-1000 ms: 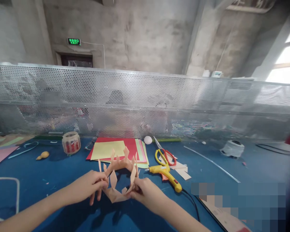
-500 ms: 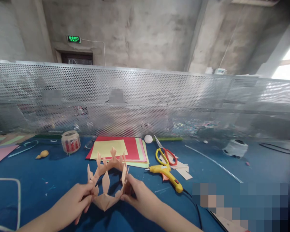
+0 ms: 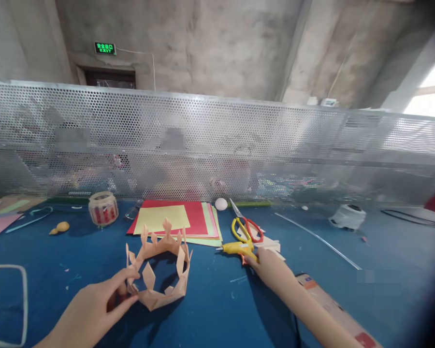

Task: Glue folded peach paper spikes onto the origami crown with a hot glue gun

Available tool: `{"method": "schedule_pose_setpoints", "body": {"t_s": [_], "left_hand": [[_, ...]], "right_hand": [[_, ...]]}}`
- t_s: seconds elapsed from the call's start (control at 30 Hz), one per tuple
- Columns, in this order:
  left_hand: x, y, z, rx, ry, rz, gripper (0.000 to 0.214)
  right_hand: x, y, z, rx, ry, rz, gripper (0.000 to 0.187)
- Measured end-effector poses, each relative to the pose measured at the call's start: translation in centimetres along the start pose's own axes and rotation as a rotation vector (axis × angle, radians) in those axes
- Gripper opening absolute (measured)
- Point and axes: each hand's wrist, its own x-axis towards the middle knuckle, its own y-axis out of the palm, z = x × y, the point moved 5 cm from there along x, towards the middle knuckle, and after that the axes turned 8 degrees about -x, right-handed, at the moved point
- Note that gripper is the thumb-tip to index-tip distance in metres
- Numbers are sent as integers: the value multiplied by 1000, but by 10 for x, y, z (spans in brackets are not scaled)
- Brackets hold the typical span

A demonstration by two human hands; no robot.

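Note:
A peach paper crown [image 3: 163, 300] with upright diamond-shaped points rests on the blue table in front of me. My left hand [image 3: 107, 299] pinches its left side between thumb and fingers. Away to the right, my right hand [image 3: 266, 266] is closed around the handle of a yellow glue gun [image 3: 235, 248], whose nozzle points left. Just behind the glue gun lie scissors [image 3: 247, 228] with one yellow and one red handle, on top of some peach paper scraps [image 3: 271, 245].
Behind the crown is a stack of coloured paper [image 3: 199, 220], with a white egg-shaped object [image 3: 221, 204] beside it. A jar [image 3: 103, 209] and a small gourd [image 3: 63, 226] stand left. A phone [image 3: 333, 309] lies near my right forearm. A perforated metal screen [image 3: 210, 145] borders the table's back.
My right hand has let go of the crown, moved right and taken hold of the glue gun. My left hand still holds the crown. The view has shifted slightly.

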Motion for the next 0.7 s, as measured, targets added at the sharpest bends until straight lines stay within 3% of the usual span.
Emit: {"method": "schedule_pose_setpoints", "body": {"t_s": [0.13,0.27,0.47,0.7], "left_hand": [[-2,-10,7,-106,59,-247,30],[10,-14,28,-267,85,-339,45],[28,6,56,-505,-45,-154,59],[27,10,49,-620,-110,-17,53]], "right_hand": [[0,12,-3,26,-34,117,30],[-5,12,-1,46,-63,145,29],[11,-7,-10,20,-24,37,30],[55,-23,-15,-73,36,-151,29]]}}
